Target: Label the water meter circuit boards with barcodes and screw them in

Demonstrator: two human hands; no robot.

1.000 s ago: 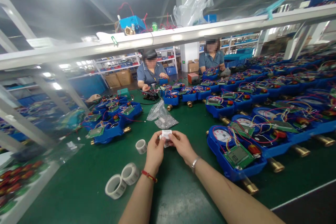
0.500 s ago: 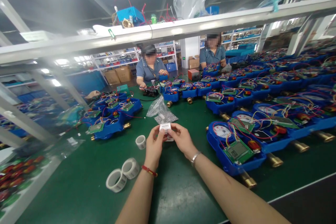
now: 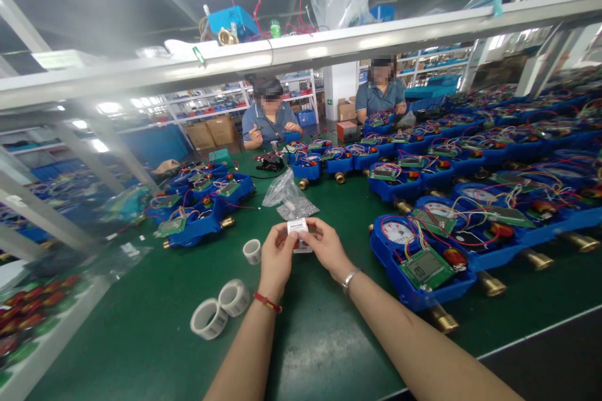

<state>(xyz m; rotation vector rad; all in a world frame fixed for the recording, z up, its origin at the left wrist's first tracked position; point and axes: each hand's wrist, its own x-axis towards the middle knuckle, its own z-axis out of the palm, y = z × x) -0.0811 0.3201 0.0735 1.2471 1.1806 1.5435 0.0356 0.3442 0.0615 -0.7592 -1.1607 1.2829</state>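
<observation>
Both my hands pinch a small white roll of barcode labels (image 3: 296, 226) above the green bench. My left hand (image 3: 278, 257) grips its left side, thumb on the front, and my right hand (image 3: 329, 249) closes on the right side. Part of the roll is hidden behind my thumbs. To the left of my left hand stands another label roll (image 3: 253, 251). Nearer to me, two larger label rolls (image 3: 208, 319) touch each other. Just beyond my fingers lies a clear plastic bag (image 3: 286, 194) with small grey parts.
Rows of blue water meters (image 3: 423, 263) with circuit boards, wires and brass fittings fill the right side. More blue meters (image 3: 197, 225) sit at the left. A white shelf (image 3: 301, 44) crosses overhead. Two co-workers (image 3: 268, 122) sit across the bench.
The label roll has tilted slightly, so its barcode faces me more plainly. Across the bench, the left co-worker's hand has risen from the table.
</observation>
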